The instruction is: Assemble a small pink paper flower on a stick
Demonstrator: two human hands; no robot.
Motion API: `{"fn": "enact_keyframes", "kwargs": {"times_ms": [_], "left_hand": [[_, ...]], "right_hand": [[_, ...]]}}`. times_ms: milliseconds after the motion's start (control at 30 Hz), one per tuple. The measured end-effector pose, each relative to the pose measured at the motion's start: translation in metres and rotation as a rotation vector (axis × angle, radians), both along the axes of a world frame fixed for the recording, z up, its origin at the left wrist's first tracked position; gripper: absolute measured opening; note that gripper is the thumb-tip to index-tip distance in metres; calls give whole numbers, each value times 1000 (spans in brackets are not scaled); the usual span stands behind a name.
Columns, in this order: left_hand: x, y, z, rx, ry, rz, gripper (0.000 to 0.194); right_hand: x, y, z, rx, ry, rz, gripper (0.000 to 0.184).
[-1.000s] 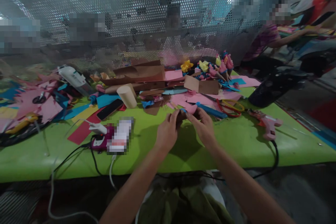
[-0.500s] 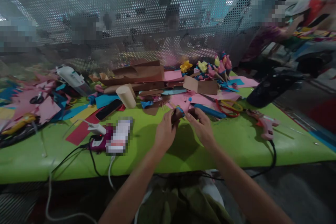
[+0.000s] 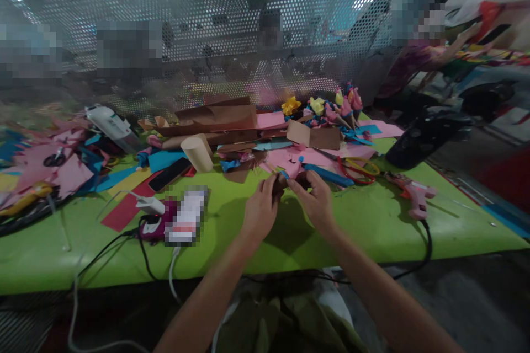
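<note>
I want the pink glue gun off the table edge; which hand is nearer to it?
Right. The right hand is mid-table, with the pink glue gun off to its right; the left hand is farther away, beyond the right hand.

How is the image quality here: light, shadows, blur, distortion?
Head view: dim overall, with bright lamps glaring through the mesh screen at top. The hands throw a dark shadow on the green table beneath them. The small brown piece held in the fingers is too dark to identify. Edges are smeared and bent by the wide lens, and several background patches are pixelated.
</note>
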State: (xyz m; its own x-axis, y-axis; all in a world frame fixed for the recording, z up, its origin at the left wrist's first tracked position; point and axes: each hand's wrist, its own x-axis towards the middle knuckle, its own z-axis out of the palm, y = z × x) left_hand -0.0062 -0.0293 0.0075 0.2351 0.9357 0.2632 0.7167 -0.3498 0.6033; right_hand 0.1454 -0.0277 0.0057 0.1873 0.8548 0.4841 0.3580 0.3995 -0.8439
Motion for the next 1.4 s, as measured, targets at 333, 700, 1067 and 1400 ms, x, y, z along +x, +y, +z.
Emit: {"fn": "enact_keyframes", "kwargs": {"times_ms": [333, 700, 1067, 1400], "left_hand": [[0, 4, -8, 27, -66, -10, 48], [1, -1, 1, 0, 37, 31, 51], [-4, 0, -4, 25, 99, 80, 53], [-5, -5, -3, -7, 76, 57, 56]], "right_hand": [[0, 1, 0, -11, 19, 14, 35], [0, 2, -1, -97, 100, 29, 34], [-3, 5, -9, -81, 89, 61, 31], [-3, 1, -6, -125, 123, 49, 27]]}}
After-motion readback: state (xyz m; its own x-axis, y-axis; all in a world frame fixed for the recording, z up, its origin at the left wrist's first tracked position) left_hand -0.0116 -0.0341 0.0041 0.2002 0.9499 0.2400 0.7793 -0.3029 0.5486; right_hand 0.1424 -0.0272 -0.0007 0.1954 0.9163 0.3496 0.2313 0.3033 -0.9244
